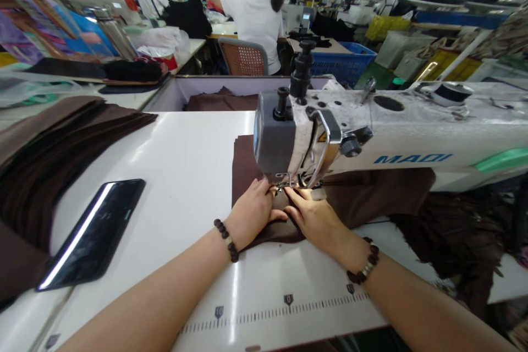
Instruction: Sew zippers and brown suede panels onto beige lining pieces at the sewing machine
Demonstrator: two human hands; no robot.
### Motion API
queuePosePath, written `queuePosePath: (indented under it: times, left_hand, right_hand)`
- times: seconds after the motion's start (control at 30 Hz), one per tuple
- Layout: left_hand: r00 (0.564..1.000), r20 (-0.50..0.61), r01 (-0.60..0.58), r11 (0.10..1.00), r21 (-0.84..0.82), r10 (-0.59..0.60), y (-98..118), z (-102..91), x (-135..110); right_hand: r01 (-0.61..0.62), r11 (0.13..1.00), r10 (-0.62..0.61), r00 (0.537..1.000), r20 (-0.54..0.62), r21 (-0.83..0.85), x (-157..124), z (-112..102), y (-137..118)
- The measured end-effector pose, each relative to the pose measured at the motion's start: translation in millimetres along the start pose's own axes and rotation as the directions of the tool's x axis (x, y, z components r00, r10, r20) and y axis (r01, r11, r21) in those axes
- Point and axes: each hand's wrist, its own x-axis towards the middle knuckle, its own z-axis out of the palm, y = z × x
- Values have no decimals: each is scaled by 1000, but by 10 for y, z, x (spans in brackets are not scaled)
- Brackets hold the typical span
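Observation:
A piece of dark brown fabric [350, 195] lies under the head of a white sewing machine [412, 137], spreading to both sides of the needle area. My left hand [253, 212] is on the fabric left of the presser foot [289, 180], its fingers closed on the cloth and its thumb pointing right. From the other side, my right hand [317, 217] grips the same fabric, with its index finger close to the foot. Between the two thumbs the cloth rises in a small fold. The fingertips are partly hidden by the machine parts and the fabric.
A stack of brown fabric pieces [78, 137] sits at the left, beside a black phone [94, 234]. More dark brown cloth [462, 236] hangs off the right side. A ruler scale [289, 308] runs along the near edge. Beyond the table sits a person in a white shirt [256, 22].

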Motion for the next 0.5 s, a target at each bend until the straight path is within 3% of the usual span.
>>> queuePosePath:
  times: [0.1,0.27,0.4,0.47,0.5]
  left_hand:
    - [1000,-4,-4,1000,-2,4,7,7,-16]
    - [1000,2,-25,1000,10,25,-31,-7,-21]
    - [988,74,-133,991,-18,134,-147,-152,-34]
    - [981,88,-170,984,-53,174,-179,-239,-67]
    - [982,76,-171,983,-67,176,-175,-274,-89]
  right_hand:
    - [-5,1000,5,1000,-6,-5,-13,-13,26]
    - [-91,976,95,995,9,-195,-70,-141,192]
    - [-27,981,75,967,245,-193,-120,-519,181]
    - [54,995,-14,914,406,-88,-121,-765,115]
    - [101,995,-88,865,495,1,-111,-872,82]
